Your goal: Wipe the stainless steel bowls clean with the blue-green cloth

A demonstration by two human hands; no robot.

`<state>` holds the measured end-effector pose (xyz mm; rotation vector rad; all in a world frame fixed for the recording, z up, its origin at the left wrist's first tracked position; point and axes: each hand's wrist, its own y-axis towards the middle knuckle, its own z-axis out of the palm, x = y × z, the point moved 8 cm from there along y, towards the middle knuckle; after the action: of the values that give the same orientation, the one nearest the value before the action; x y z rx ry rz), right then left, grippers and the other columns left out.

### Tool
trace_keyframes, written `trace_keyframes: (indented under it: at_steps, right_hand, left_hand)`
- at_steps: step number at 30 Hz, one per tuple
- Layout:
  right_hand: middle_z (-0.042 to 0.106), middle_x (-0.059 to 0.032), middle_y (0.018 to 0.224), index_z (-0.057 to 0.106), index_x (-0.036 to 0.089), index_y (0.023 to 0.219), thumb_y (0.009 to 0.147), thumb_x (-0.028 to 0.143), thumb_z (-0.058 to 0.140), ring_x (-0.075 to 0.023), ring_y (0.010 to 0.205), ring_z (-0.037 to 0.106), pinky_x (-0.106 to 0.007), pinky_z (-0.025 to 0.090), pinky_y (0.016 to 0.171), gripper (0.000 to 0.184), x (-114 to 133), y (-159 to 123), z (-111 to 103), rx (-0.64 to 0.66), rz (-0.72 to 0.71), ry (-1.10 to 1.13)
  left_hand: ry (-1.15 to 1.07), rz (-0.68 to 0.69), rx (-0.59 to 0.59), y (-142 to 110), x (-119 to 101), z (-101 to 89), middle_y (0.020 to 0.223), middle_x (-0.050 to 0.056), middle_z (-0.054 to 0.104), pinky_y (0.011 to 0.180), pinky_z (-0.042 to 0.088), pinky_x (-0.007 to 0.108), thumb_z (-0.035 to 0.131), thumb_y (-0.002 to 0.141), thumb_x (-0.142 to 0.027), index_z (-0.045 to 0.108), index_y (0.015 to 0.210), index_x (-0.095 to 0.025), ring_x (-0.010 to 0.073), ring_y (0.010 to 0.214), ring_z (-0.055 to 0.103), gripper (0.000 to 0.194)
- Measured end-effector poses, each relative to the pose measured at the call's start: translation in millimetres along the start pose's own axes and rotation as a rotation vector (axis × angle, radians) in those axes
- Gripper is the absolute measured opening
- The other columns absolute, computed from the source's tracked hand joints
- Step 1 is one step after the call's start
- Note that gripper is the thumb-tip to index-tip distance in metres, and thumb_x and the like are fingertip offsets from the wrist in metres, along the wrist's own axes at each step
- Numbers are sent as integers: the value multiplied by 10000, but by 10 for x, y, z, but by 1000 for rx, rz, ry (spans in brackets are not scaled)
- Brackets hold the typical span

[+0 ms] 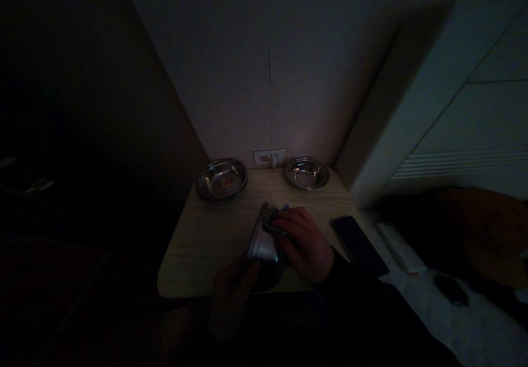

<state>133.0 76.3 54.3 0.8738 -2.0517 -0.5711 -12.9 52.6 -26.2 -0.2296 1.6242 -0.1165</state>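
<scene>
In dim light my left hand (233, 290) grips a steel bowl (260, 243) by its near edge and holds it tilted on its side above the small wooden table (198, 246). My right hand (303, 240) is closed on a cloth (275, 219) with a bluish edge and presses it against the bowl's upper rim. Two more steel bowls stand at the back of the table, one at the left (221, 179) and one at the right (307, 173).
A dark phone (358, 245) lies at the table's right edge. A wall socket (268, 157) with a plug sits between the two back bowls. White bedding (437, 312) with a small dark object (451, 290) lies to the right. The left is in darkness.
</scene>
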Motion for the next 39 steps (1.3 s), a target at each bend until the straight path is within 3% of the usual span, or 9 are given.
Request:
trace_keyframes:
  at_steps: [4,7,10,14,17,21,30,39]
  right_hand:
    - [660,-72,1033,609,209,1074,863,173,482,-230,962,541,-404,482,815,248,62,20,75,66,-82,42]
    - [650,-94,977,615,189,1044,879,159,452,-215,915,552,-390,482,794,233,-48,26,-6,-19,20,68]
    - [644,-80,1028,618,198,1043,857,172,494,-229,995,521,-403,459,849,225,-23,26,37,63,-16,112]
    - [643,-92,984,618,189,1033,874,155,460,-214,919,541,-393,467,814,227,-43,41,6,11,16,62]
    - [647,-79,1007,614,206,1047,860,171,477,-226,964,524,-400,462,819,234,13,51,75,67,-42,85]
    - [643,-97,961,623,182,1002,866,161,457,-214,900,540,-394,468,796,215,-21,59,35,-23,-4,68]
    - [647,-88,1030,624,188,1033,878,191,468,-228,979,524,-403,455,842,220,-57,102,174,89,-28,84]
    - [662,-73,999,638,199,985,866,211,443,-228,958,525,-412,437,835,229,6,147,245,141,-97,126]
  left_hand:
    - [4,-18,2,-9,55,-11,708,58,700,614,493,276,637,707,-446,722,754,-151,211,676,622,311]
    - [28,-6,-7,-17,35,-14,710,52,698,615,483,267,633,712,-446,720,755,-155,204,678,613,307]
    - [32,26,19,-5,-25,12,724,52,701,636,483,273,624,721,-431,724,751,-153,210,691,616,296]
    - [17,24,5,18,-38,-8,737,57,702,666,489,289,616,726,-430,728,786,-149,227,728,622,308]
    - [3,6,30,21,-20,-3,732,66,698,692,501,315,613,725,-426,731,835,-135,250,755,634,333]
    - [3,5,36,33,-8,-12,750,70,702,673,503,307,604,727,-427,724,847,-129,241,744,631,343]
    - [144,2,42,49,-20,5,718,47,699,623,494,261,586,722,-406,712,799,-138,198,684,621,306]
    - [107,1,2,56,-57,-8,679,40,686,585,489,266,606,704,-409,721,797,-140,207,664,615,307]
